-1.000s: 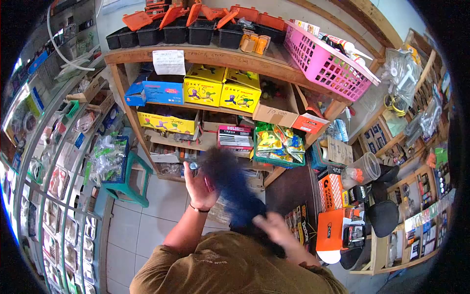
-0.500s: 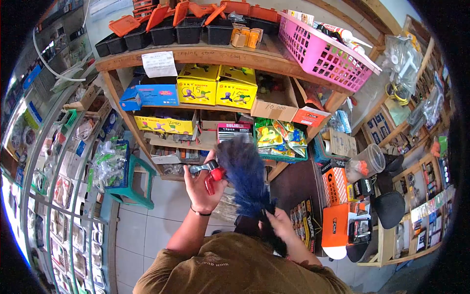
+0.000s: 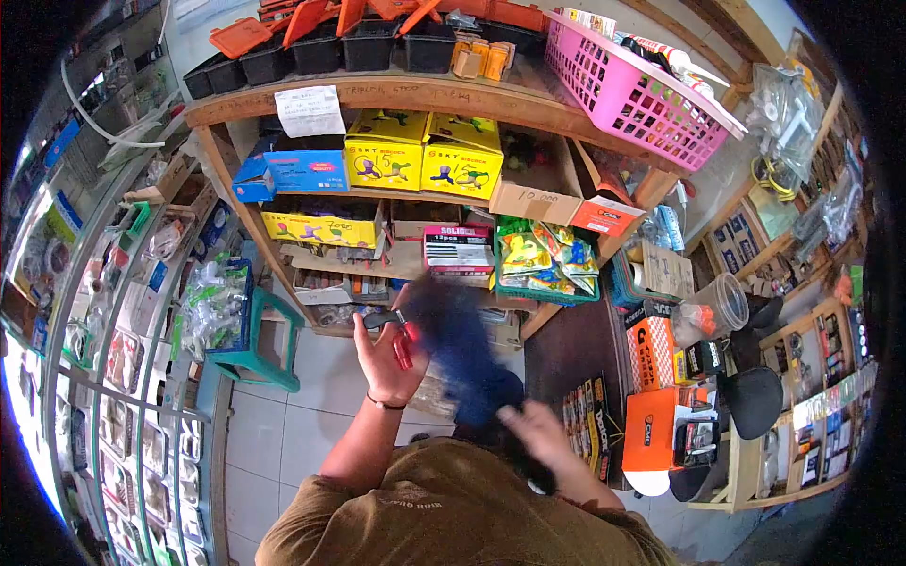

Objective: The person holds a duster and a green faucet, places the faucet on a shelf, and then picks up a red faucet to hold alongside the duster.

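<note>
My left hand (image 3: 385,366) is palm up with a few small red and black items (image 3: 401,349) lying in it, the fingers partly curled around them. A dark blue fluffy duster (image 3: 462,354), blurred by motion, touches or overlaps the items and the fingertips. Its lower end is in my right hand (image 3: 545,436), which is closed round the handle near my chest. The duster's head partly hides the items and some left fingers.
In front stands a wooden shelf (image 3: 377,94) with yellow boxes (image 3: 385,160), a blue box (image 3: 307,177) and black bins (image 3: 316,57). A pink basket (image 3: 642,104) is at upper right, a green stool (image 3: 274,340) at left, an orange box (image 3: 648,429) at right.
The duster has blurred and its head has moved slightly over the items in my left hand. My right hand has shifted a little. The view has moved slightly.
</note>
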Demonstrator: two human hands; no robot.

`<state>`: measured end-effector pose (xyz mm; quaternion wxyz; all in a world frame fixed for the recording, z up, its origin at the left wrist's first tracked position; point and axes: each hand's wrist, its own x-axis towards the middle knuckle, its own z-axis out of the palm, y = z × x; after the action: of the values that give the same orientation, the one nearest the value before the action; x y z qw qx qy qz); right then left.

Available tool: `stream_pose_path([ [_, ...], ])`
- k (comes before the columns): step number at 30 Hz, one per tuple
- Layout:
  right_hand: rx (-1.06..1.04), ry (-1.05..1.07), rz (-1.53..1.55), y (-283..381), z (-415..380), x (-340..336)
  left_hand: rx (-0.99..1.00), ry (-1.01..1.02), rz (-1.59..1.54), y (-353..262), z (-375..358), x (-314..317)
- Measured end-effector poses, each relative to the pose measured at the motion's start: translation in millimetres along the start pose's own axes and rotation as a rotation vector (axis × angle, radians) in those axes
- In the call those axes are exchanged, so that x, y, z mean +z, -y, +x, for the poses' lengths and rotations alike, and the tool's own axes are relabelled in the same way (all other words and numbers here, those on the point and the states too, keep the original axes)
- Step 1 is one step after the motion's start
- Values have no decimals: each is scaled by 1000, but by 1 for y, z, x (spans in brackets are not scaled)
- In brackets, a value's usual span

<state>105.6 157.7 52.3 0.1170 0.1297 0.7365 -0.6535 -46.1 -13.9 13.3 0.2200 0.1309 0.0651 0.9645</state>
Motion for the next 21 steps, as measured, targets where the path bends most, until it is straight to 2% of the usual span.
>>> stream_pose_path([
  [1, -96, 118, -109, 6, -3, 13, 1, 93, 2, 2, 3, -3],
  [2, -103, 174, -46, 7, -4, 18, -11, -24, 22, 7, 2, -20],
  [3, -107, 231, 20, 8, -5, 20, -31, 106, -9, 8, 4, -18],
  [4, -41, 107, -80, 7, -5, 16, -14, 76, -43, 6, 1, -3],
  [5, 77, 96, -134, 10, -1, 4, 4, 47, -76, 5, -1, 11],
  [6, 7, 34, 77, 8, 2, 8, -24, -216, -61, 2, -4, 3],
  [7, -62, -30, 288, 5, 4, 12, -23, -217, -64, 4, -3, -3],
  [9, -118, 5, -87, -4, -2, 12, 11, -224, -19, 7, -2, -8],
  [10, -56, 183, -176, 9, -7, 12, -23, 69, -21, 10, 3, -1],
  [11, -189, 249, -35, 6, -7, 19, -32, -15, -83, 12, 1, -1],
  [13, 42, 107, -184, 8, -5, 6, -41, 46, 10, 7, 2, 2],
  [14, -65, 76, 194, 5, -1, 7, -30, -162, -31, 7, -3, 6],
  [15, -52, -24, 323, 13, -1, 10, 21, -165, 46, 5, -1, 3],
  [17, -46, 76, -195, 12, -7, 4, 3, -137, -119, 12, -2, 7],
  [18, -40, 228, -139, 5, -7, 7, -9, -30, -103, 13, 0, 3],
  [19, 15, 281, -115, -4, -6, 8, -26, 77, -82, 14, 3, -3],
  [20, 0, 177, -133, -9, -2, 3, -28, 76, -108, 16, 6, -8],
  [21, -16, 73, -150, -5, 0, 0, -16, 23, 10, 12, 5, 7],
])
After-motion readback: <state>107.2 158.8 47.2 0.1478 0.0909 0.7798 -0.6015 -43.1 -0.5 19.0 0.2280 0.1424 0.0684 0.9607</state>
